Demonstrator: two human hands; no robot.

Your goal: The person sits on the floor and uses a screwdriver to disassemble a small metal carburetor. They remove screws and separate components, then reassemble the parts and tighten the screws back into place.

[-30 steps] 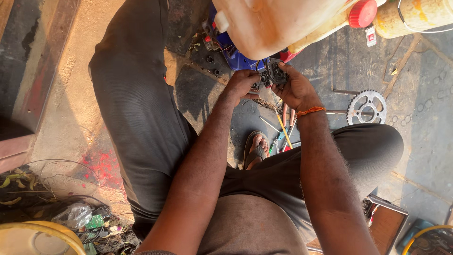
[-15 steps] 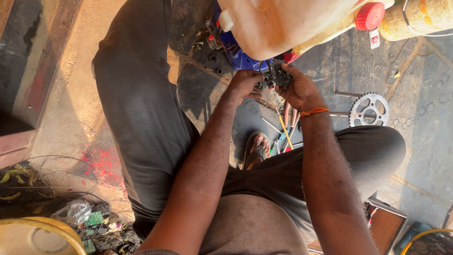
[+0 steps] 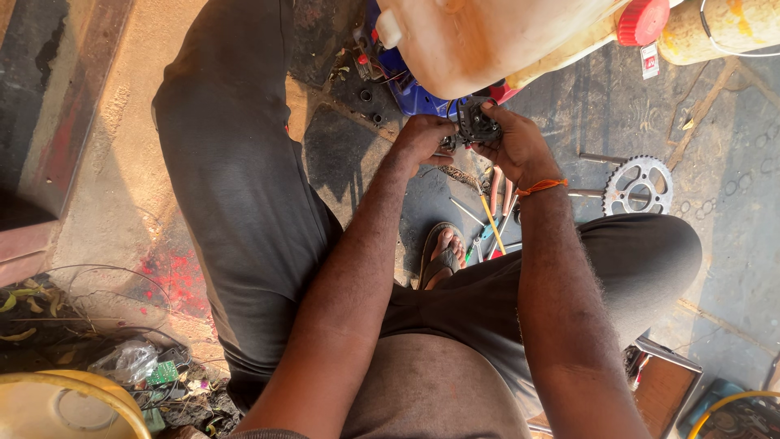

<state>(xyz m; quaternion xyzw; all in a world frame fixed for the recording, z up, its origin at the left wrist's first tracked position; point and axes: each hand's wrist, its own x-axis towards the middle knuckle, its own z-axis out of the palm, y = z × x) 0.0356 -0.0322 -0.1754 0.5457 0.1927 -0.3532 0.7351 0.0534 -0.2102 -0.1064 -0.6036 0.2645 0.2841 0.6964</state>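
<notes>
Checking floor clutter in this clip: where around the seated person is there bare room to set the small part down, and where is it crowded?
Bare patches: the sandy floor left of the left leg, and the grey floor right of the sprocket. Crowded: between the feet, where tools lie by the sandal, and under the jug, where both hands hold the black part.
</notes>
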